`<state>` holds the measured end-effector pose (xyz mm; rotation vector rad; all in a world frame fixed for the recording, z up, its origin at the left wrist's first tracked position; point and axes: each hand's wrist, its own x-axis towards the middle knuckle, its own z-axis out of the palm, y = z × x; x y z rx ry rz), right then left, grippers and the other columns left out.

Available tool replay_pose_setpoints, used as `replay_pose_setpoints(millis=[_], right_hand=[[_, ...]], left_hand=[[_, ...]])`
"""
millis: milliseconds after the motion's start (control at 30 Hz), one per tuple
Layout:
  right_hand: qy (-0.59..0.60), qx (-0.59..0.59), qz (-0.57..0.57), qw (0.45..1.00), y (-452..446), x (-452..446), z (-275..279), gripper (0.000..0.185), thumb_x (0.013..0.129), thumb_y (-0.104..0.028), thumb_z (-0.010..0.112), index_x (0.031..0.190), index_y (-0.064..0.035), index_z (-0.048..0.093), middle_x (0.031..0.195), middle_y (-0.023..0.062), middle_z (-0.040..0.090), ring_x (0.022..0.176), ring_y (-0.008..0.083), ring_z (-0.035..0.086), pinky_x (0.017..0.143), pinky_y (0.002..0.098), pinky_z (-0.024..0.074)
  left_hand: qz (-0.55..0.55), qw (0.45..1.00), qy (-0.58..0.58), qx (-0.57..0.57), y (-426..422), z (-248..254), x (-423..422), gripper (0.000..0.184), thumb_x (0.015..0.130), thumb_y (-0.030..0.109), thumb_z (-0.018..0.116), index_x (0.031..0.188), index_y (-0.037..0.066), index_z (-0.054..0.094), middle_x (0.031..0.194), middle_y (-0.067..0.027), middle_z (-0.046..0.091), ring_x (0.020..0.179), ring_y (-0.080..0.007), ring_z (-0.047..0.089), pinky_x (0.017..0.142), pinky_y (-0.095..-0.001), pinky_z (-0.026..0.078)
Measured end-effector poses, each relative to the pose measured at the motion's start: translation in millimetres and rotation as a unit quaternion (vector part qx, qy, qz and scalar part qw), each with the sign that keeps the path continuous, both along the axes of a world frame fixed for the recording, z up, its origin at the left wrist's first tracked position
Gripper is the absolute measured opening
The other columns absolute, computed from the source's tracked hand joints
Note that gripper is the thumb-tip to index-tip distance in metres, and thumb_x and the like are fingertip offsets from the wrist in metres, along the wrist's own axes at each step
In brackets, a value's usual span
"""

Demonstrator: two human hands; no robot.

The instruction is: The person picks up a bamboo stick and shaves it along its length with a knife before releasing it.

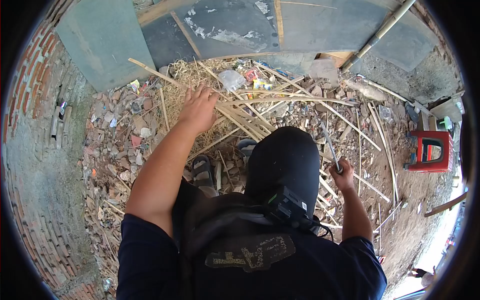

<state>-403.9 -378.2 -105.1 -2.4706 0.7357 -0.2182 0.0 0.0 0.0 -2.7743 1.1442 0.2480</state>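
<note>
My left hand (197,111) reaches forward with its fingers stretched out, over or touching the near end of a pile of pale bamboo strips (239,118). One long strip (155,72) runs from beside its fingertips to the upper left. Whether the palm presses on any strip is hidden. Low on the right side, my right hand (342,176) is wrapped round the dark handle of a long, narrow-bladed knife (330,142). The blade points forward and slightly left, apart from the pile. My bent knee (285,155) lies between the two hands.
Dry shavings (192,75) and rubble (125,135) cover the ground. A clear plastic bag (232,80) lies beyond the strips. More long strips (385,145) lie at the right, near a red plastic stool (431,152). Grey panels (225,30) and a brick wall (37,200) border the space.
</note>
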Motion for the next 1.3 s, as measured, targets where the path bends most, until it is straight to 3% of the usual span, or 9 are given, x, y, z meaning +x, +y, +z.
replay_pose_setpoints(millis=[267,533,633,733,867,967,1167,1233,1300], right_hand=[[-0.006,-0.046,0.041,0.998,-11,0,4,0.016,0.075,-0.017,0.075,0.075,-0.0045,0.066,0.082,0.0110,0.063,0.079,0.0325,0.063,0.076,0.0451,0.0470],[0.029,0.046,-0.002,0.999,-6,0,-1,0.017,0.073,-0.018,0.076,0.081,-0.0039,0.070,0.086,0.0151,0.067,0.081,0.0356,0.067,0.080,0.0455,0.0526],[0.003,-0.013,-0.004,1.000,-13,3,-10,0.018,0.074,-0.019,0.078,0.084,-0.0054,0.072,0.112,0.0111,0.069,0.109,0.0333,0.062,0.097,0.0472,0.0486],[-0.010,-0.047,-0.042,0.998,-29,8,-4,0.019,0.077,-0.020,0.078,0.087,-0.0059,0.073,0.123,0.0082,0.067,0.121,0.0321,0.057,0.103,0.0482,0.0462],[-0.068,0.028,-0.149,0.986,-45,20,20,0.031,0.080,-0.025,0.079,0.099,-0.0012,0.073,0.120,0.0150,0.068,0.110,0.0348,0.065,0.098,0.0430,0.0501],[-0.085,0.102,-0.206,0.970,-43,32,54,0.035,0.086,-0.030,0.078,0.105,-0.0021,0.071,0.101,0.0125,0.071,0.090,0.0233,0.069,0.082,0.0361,0.0541],[-0.203,0.228,-0.142,0.941,-42,70,87,0.023,0.090,-0.026,0.078,0.092,-0.0063,0.066,0.069,-0.0025,0.060,0.060,0.0055,0.054,0.053,0.0254,0.0437],[-0.209,0.224,-0.127,0.943,-31,100,115,0.019,0.090,-0.020,0.078,0.091,-0.0059,0.065,0.070,-0.0042,0.059,0.061,0.0041,0.052,0.054,0.0240,0.0409],[-0.225,0.212,-0.086,0.947,-14,133,145,0.019,0.090,-0.019,0.078,0.092,-0.0054,0.065,0.070,-0.0042,0.059,0.061,0.0039,0.051,0.055,0.0236,0.0405]], left_hand=[[0.070,0.994,0.024,0.077,-15,-21,12,0.034,0.093,0.013,0.061,0.127,0.013,0.066,0.137,-0.0109,0.060,0.139,-0.0285,0.046,0.126,-0.0562,0.012],[-0.015,0.998,-0.045,-0.043,34,-37,22,0.024,0.089,0.030,0.071,0.105,0.013,0.073,0.107,-0.0053,0.069,0.113,-0.0260,0.061,0.114,-0.0485,0.034],[-0.033,0.995,-0.076,-0.062,48,-12,26,0.025,0.089,0.034,0.071,0.098,0.011,0.072,0.100,-0.0067,0.069,0.106,-0.0282,0.062,0.102,-0.0473,0.041],[-0.042,0.995,-0.075,-0.058,68,23,24,0.026,0.089,0.034,0.071,0.092,0.008,0.070,0.093,-0.0087,0.066,0.098,-0.0310,0.063,0.091,-0.0473,0.045],[-0.042,0.997,-0.051,-0.035,100,63,19,0.027,0.089,0.032,0.072,0.087,0.006,0.067,0.086,-0.0109,0.063,0.088,-0.0344,0.063,0.084,-0.0470,0.047],[-0.031,0.994,-0.065,-0.082,128,91,10,0.025,0.089,0.027,0.072,0.088,0.003,0.065,0.083,-0.0133,0.062,0.080,-0.0379,0.063,0.074,-0.0477,0.048],[0.077,0.965,-0.156,-0.196,186,124,-29,0.026,0.094,0.026,0.069,0.090,0.001,0.064,0.080,-0.0158,0.062,0.073,-0.0405,0.061,0.064,-0.0472,0.047],[0.137,0.942,-0.194,-0.236,190,128,-48,0.028,0.096,0.028,0.068,0.090,0.001,0.064,0.080,-0.0167,0.062,0.073,-0.0406,0.061,0.064,-0.0465,0.047],[0.204,0.939,-0.131,-0.245,196,136,-60,0.030,0.099,0.031,0.065,0.091,0.002,0.064,0.080,-0.0159,0.064,0.070,-0.0317,0.062,0.062,-0.0418,0.046]])
